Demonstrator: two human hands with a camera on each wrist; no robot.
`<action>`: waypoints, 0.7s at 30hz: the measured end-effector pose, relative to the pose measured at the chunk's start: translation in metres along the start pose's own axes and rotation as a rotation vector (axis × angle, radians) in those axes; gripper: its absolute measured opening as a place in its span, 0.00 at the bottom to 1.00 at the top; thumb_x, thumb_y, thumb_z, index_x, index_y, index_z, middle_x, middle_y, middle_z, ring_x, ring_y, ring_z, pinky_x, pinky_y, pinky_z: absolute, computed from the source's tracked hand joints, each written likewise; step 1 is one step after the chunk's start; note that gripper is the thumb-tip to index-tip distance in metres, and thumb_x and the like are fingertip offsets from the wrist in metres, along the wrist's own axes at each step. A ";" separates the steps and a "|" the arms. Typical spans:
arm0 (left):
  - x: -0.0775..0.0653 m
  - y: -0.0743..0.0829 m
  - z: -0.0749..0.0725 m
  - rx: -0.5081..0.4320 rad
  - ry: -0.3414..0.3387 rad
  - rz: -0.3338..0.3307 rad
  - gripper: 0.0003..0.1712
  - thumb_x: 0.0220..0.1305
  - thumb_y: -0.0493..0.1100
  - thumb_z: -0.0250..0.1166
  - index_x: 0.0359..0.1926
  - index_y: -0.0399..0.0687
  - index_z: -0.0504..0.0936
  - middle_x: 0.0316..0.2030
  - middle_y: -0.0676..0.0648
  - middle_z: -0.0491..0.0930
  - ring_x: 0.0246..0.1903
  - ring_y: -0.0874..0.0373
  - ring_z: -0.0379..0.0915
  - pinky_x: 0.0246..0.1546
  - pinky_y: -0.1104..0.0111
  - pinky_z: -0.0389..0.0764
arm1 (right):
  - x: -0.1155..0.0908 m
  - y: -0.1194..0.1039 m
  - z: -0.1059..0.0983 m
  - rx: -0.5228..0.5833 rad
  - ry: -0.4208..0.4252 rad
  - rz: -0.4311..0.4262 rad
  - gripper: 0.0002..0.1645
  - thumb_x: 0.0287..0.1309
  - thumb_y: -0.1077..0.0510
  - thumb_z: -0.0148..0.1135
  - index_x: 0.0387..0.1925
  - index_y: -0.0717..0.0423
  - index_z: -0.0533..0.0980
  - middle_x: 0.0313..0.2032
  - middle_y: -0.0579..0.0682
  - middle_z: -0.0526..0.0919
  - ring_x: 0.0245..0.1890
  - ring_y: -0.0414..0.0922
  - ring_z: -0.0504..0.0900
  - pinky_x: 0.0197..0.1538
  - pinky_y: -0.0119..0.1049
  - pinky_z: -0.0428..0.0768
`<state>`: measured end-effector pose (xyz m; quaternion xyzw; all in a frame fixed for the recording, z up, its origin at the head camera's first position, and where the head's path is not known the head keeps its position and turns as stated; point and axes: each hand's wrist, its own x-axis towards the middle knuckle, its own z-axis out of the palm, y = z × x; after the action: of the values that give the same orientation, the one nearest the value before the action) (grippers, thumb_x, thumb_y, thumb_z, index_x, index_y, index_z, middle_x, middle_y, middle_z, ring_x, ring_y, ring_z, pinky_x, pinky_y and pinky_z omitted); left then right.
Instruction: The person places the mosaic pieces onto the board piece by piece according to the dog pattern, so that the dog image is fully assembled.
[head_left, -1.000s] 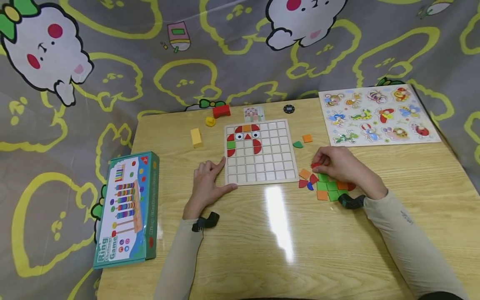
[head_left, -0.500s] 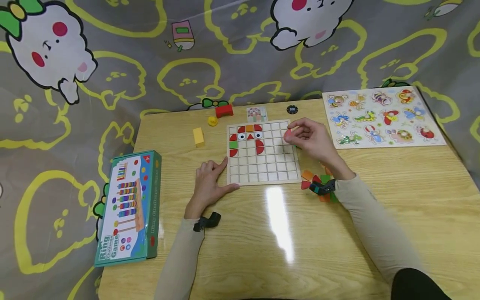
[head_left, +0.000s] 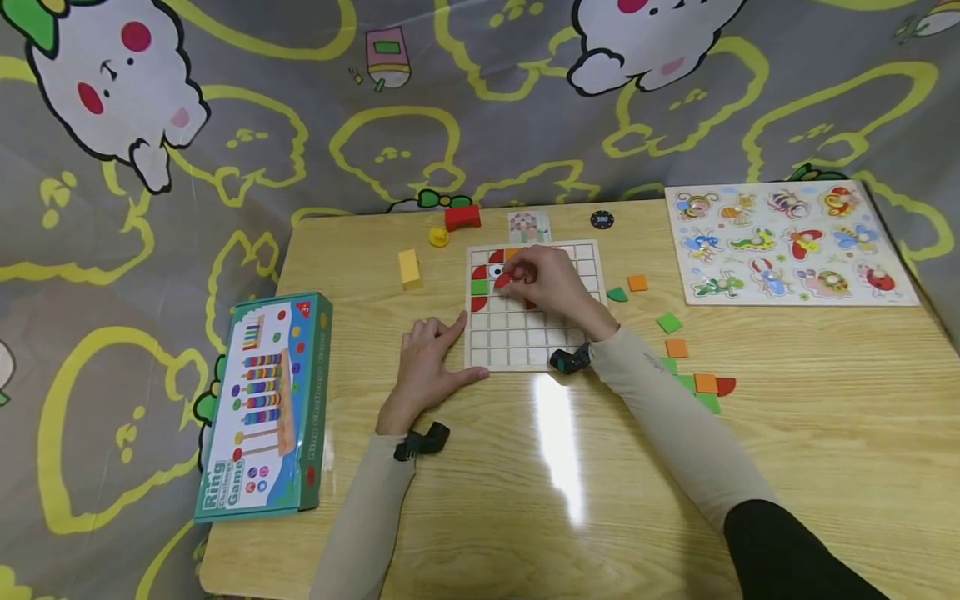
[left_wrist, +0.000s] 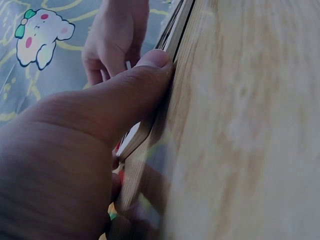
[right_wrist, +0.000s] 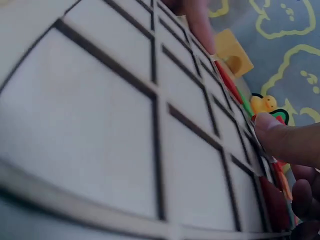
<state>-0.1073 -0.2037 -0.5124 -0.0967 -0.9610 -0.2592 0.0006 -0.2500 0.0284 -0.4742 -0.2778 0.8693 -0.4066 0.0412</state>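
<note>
A pale wooden grid board (head_left: 517, 340) lies on the table with red, green, orange and eye-patterned tiles in its upper left cells. My left hand (head_left: 427, 367) is at its near left corner, thumb along the front edge and index finger at the left side. In the left wrist view the thumb (left_wrist: 135, 82) touches the edge. Over the upper left cells, my right hand (head_left: 551, 279) pinches a red rounded tile (head_left: 502, 282) between thumb and fingertips, covering some placed tiles. The right wrist view shows its thumb (right_wrist: 285, 140) close above the far cells.
Loose green and orange tiles (head_left: 676, 347) lie right of the board, some under the right forearm. Behind it are a pattern card (head_left: 528, 225), black chip (head_left: 602, 219), red block (head_left: 462, 217) and yellow duck (head_left: 438, 237). An insect puzzle (head_left: 787, 292) and ring-game box (head_left: 262, 408) flank it.
My right hand has carried the red tile from the loose pile leftward to above the board's upper left cells. The left hand stays at the corner; the head view has shifted slightly.
</note>
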 end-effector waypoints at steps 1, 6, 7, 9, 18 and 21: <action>0.000 0.000 0.000 0.003 0.002 0.003 0.58 0.47 0.78 0.66 0.75 0.61 0.60 0.39 0.53 0.64 0.39 0.56 0.54 0.42 0.62 0.53 | 0.002 0.000 0.002 -0.022 -0.011 0.011 0.17 0.49 0.51 0.78 0.40 0.53 0.84 0.30 0.47 0.82 0.28 0.43 0.76 0.35 0.38 0.72; 0.001 0.000 0.001 0.013 0.008 0.013 0.57 0.47 0.78 0.65 0.75 0.61 0.60 0.39 0.53 0.64 0.39 0.57 0.54 0.42 0.62 0.53 | 0.005 -0.001 0.006 -0.104 -0.071 0.053 0.17 0.50 0.47 0.77 0.40 0.50 0.85 0.30 0.46 0.80 0.29 0.43 0.74 0.35 0.39 0.70; 0.001 0.000 0.001 0.015 0.007 0.011 0.57 0.47 0.78 0.66 0.75 0.61 0.60 0.39 0.53 0.64 0.39 0.57 0.54 0.42 0.62 0.53 | 0.005 -0.001 0.006 -0.110 -0.074 0.057 0.17 0.50 0.47 0.77 0.40 0.50 0.86 0.30 0.46 0.80 0.29 0.44 0.74 0.35 0.40 0.70; 0.002 0.001 0.000 0.013 0.009 0.009 0.57 0.47 0.77 0.66 0.75 0.60 0.61 0.39 0.53 0.63 0.39 0.56 0.54 0.41 0.63 0.53 | 0.005 -0.002 0.007 -0.120 -0.076 0.057 0.15 0.51 0.47 0.76 0.39 0.49 0.86 0.29 0.46 0.80 0.28 0.44 0.74 0.34 0.40 0.70; 0.001 0.002 -0.001 0.006 0.009 0.005 0.57 0.47 0.77 0.67 0.74 0.59 0.61 0.38 0.53 0.63 0.38 0.56 0.54 0.41 0.62 0.53 | 0.004 -0.003 0.003 -0.125 -0.086 0.024 0.12 0.54 0.50 0.73 0.39 0.50 0.87 0.30 0.46 0.81 0.29 0.44 0.73 0.33 0.40 0.69; 0.001 0.002 -0.001 0.007 0.005 -0.005 0.57 0.47 0.77 0.67 0.75 0.60 0.61 0.39 0.53 0.63 0.39 0.56 0.54 0.41 0.63 0.53 | -0.003 -0.001 -0.009 -0.076 -0.034 -0.011 0.13 0.54 0.51 0.74 0.39 0.53 0.87 0.30 0.49 0.81 0.29 0.45 0.72 0.35 0.40 0.69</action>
<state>-0.1077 -0.2022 -0.5099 -0.0935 -0.9621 -0.2562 0.0028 -0.2496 0.0360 -0.4678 -0.2908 0.8818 -0.3687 0.0432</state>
